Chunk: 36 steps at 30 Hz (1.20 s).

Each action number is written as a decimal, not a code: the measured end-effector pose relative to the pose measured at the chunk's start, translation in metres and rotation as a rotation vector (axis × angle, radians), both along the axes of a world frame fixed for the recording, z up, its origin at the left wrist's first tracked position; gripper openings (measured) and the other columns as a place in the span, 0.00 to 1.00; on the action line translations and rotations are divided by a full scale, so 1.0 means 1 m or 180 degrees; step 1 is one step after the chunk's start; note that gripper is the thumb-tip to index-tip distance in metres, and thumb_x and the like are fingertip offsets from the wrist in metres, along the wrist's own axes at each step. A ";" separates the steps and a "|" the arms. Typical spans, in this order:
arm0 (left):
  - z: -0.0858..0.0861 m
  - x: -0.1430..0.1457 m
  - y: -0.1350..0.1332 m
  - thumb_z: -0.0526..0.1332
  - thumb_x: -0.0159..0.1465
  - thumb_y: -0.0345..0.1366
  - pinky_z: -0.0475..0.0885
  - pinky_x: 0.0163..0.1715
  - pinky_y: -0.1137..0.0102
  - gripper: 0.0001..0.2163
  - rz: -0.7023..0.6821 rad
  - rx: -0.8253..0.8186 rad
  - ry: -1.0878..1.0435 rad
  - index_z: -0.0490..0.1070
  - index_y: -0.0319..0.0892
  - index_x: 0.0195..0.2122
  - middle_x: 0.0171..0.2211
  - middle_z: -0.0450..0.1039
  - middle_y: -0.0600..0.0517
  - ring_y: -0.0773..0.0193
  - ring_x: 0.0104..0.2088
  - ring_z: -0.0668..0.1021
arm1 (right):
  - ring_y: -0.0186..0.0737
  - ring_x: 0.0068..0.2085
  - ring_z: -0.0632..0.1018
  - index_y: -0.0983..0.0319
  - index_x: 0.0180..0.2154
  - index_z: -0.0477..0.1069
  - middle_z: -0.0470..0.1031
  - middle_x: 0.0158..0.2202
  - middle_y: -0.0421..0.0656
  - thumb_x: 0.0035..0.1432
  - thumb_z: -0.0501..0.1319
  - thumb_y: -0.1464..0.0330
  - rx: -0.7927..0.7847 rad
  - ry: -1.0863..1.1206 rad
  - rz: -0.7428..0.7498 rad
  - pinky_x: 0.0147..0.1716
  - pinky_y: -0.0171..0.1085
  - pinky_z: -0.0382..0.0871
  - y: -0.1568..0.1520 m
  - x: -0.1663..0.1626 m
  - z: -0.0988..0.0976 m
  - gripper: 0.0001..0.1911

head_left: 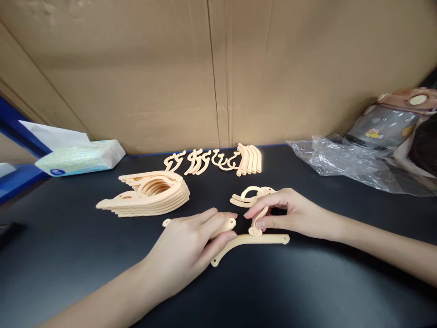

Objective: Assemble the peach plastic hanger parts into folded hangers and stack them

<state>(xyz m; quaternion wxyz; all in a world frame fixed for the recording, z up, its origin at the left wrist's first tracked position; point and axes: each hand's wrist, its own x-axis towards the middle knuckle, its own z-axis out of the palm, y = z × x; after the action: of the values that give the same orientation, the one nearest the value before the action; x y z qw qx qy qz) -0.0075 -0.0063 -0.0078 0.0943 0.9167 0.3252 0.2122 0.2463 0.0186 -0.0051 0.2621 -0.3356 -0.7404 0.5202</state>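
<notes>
On a black table, my left hand (191, 241) lies over a peach plastic hanger arm (228, 224) and presses it down. A second curved hanger arm (249, 241) lies just in front of it. My right hand (290, 212) pinches the peach hook piece (258, 218) that stands on the joint of that arm. A few more loose hook pieces (247, 197) lie just behind my right hand.
A stack of assembled peach hangers (150, 193) lies at centre left. Rows of hooks (198, 161) and arm pieces (249, 159) line the back by a cardboard wall. Tissue pack (80, 157) at left; crumpled plastic bag (341, 161) and a bottle (385, 125) at right.
</notes>
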 end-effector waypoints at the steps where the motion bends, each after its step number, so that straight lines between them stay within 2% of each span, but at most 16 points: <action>1: 0.001 0.000 -0.001 0.49 0.72 0.35 0.64 0.28 0.74 0.09 -0.0016 -0.0080 -0.0012 0.66 0.44 0.48 0.34 0.70 0.54 0.68 0.29 0.73 | 0.35 0.34 0.79 0.61 0.44 0.77 0.80 0.33 0.41 0.60 0.64 0.64 0.0024 -0.0026 -0.0023 0.34 0.33 0.71 0.000 0.000 0.001 0.11; 6: 0.005 0.003 -0.004 0.50 0.68 0.30 0.63 0.30 0.70 0.07 -0.0008 -0.0106 0.0066 0.65 0.42 0.43 0.34 0.67 0.52 0.63 0.33 0.71 | 0.31 0.32 0.75 0.61 0.41 0.77 0.77 0.31 0.39 0.63 0.60 0.63 -0.0056 0.0020 -0.0107 0.32 0.30 0.67 -0.003 0.000 0.006 0.10; 11: 0.006 0.003 -0.001 0.49 0.71 0.31 0.61 0.30 0.70 0.06 -0.0024 -0.0149 0.0122 0.64 0.42 0.39 0.33 0.65 0.53 0.63 0.33 0.68 | 0.29 0.32 0.74 0.60 0.44 0.75 0.75 0.32 0.37 0.64 0.59 0.65 -0.0266 0.0184 -0.0017 0.32 0.30 0.66 -0.004 0.001 0.008 0.10; 16: 0.000 0.002 0.004 0.49 0.72 0.36 0.60 0.33 0.68 0.07 -0.0080 0.0121 0.0114 0.66 0.44 0.44 0.35 0.68 0.53 0.62 0.33 0.68 | 0.30 0.35 0.76 0.61 0.42 0.74 0.75 0.33 0.37 0.61 0.63 0.67 -0.0431 0.0432 -0.0011 0.39 0.31 0.69 0.001 0.001 0.005 0.07; 18: -0.002 0.001 0.004 0.49 0.73 0.37 0.60 0.33 0.68 0.08 -0.0118 0.0168 0.0111 0.66 0.44 0.46 0.35 0.69 0.53 0.62 0.34 0.69 | 0.31 0.35 0.76 0.61 0.42 0.73 0.76 0.33 0.39 0.60 0.64 0.66 -0.0523 0.0521 -0.0050 0.37 0.33 0.70 0.003 0.001 0.004 0.08; 22: 0.000 0.001 0.003 0.50 0.72 0.36 0.60 0.33 0.68 0.08 -0.0106 0.0006 0.0140 0.66 0.44 0.47 0.35 0.70 0.53 0.62 0.34 0.69 | 0.31 0.32 0.75 0.61 0.43 0.74 0.77 0.33 0.39 0.60 0.65 0.65 -0.0617 0.0634 -0.0130 0.32 0.32 0.69 0.005 0.002 0.003 0.10; 28: 0.006 0.001 -0.001 0.50 0.71 0.33 0.61 0.34 0.67 0.09 -0.0158 -0.0209 0.0139 0.65 0.44 0.49 0.36 0.69 0.52 0.61 0.35 0.69 | 0.31 0.30 0.75 0.62 0.38 0.77 0.78 0.31 0.40 0.54 0.68 0.67 -0.0761 0.0646 -0.0242 0.31 0.33 0.71 0.006 0.001 0.004 0.09; 36: 0.007 0.001 -0.001 0.48 0.72 0.31 0.61 0.36 0.67 0.13 -0.0309 -0.0345 0.0203 0.63 0.45 0.55 0.37 0.67 0.51 0.62 0.35 0.67 | 0.31 0.31 0.75 0.61 0.37 0.78 0.78 0.32 0.39 0.56 0.67 0.67 -0.0639 0.0583 -0.0153 0.33 0.33 0.70 0.005 0.002 0.001 0.06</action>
<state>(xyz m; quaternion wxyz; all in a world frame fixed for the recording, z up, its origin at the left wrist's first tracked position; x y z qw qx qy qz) -0.0065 -0.0078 -0.0011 0.1436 0.9312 0.2942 0.1601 0.2482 0.0238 -0.0040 0.3061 -0.3288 -0.6493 0.6137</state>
